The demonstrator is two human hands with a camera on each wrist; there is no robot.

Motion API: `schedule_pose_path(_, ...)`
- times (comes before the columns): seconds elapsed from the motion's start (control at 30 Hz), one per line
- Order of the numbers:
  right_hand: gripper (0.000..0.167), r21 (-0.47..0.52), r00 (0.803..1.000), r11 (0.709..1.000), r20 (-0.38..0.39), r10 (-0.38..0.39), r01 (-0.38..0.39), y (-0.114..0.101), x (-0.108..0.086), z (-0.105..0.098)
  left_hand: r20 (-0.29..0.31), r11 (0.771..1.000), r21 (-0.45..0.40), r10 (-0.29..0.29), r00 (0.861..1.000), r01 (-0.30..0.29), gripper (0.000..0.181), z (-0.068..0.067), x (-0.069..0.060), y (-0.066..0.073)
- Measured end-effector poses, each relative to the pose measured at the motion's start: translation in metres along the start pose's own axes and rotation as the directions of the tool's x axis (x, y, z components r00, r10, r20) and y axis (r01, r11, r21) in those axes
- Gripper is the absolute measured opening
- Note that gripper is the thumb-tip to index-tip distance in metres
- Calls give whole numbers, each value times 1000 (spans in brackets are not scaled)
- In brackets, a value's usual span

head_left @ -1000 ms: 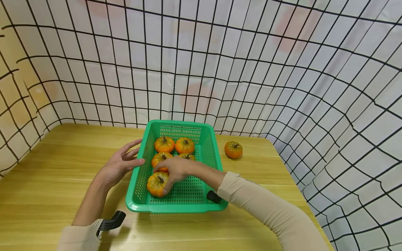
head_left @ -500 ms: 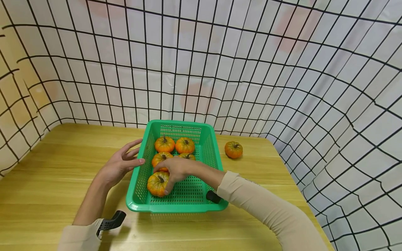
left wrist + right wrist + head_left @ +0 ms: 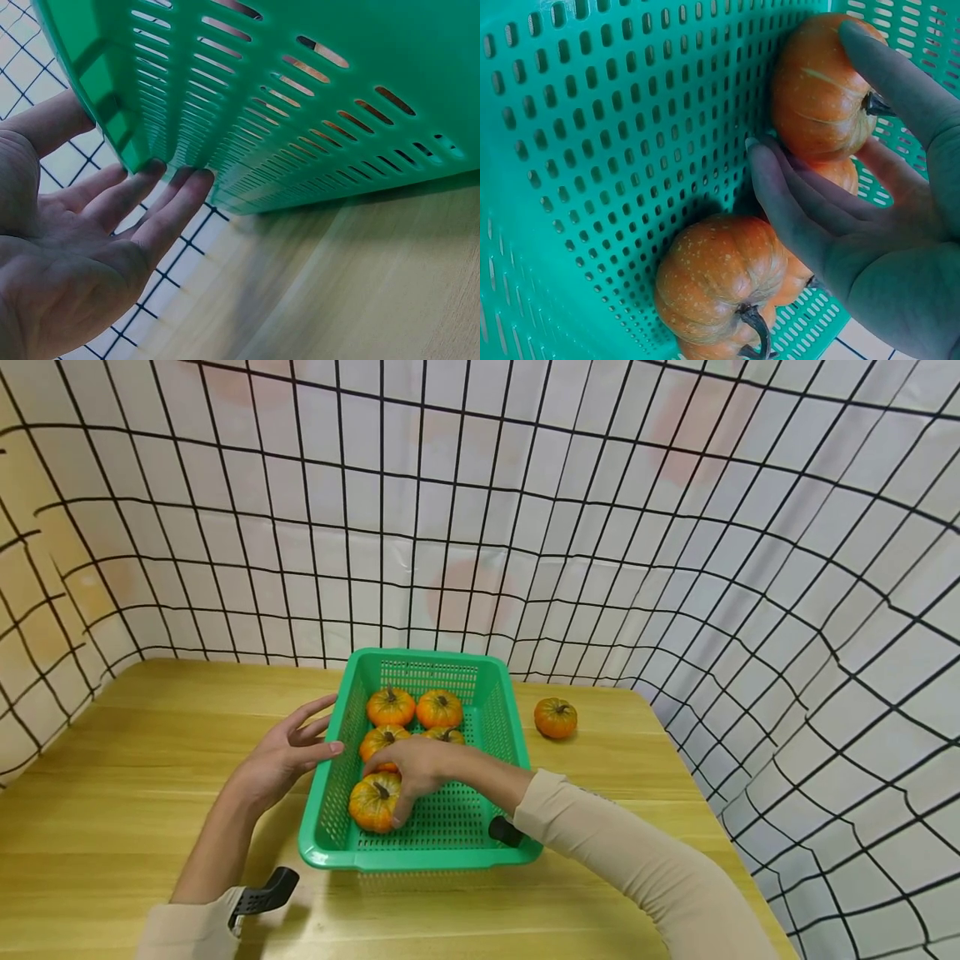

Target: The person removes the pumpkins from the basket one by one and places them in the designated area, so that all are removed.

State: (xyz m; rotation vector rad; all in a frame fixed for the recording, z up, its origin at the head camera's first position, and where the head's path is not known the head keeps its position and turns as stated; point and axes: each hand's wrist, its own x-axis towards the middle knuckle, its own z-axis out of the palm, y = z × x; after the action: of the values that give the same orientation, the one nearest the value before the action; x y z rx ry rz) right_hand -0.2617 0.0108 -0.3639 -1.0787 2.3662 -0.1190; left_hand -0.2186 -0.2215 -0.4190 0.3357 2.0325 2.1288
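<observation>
Pumpkin [image 3: 373,803] fills our right grip [image 3: 418,766] while our relaxed left grip [image 3: 277,760] touches the basket [image 3: 420,860]; placing seems nearly done, calling for release.

Bright, even light fills the head view, leaving a pale glare on the wooden table [image 3: 210,710] in front of the green basket [image 3: 420,858] and a soft shadow beside the left forearm [image 3: 216,843]. Lines on the gridded backdrop [image 3: 480,485] bend toward the frame's edges. Both wrist views are dimmer, cooler and softer in detail, tinting the right hand [image 3: 885,262] bluish
</observation>
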Motion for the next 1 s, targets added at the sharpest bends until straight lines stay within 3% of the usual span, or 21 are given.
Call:
schedule_pose_path(0.6, 79, 18, 1000, 1000, -15, -5, 5, 0, -8, -6, 9, 1000, -10, 7, 1000, -6, 81, 0, 0, 0)
schedule_pose_path(1.0, 80, 94, 993, 995, -121, -16, 28, 1, -23, -26, 8, 1000, -2, -1, 1000, 1, 81, 0, 0, 0)
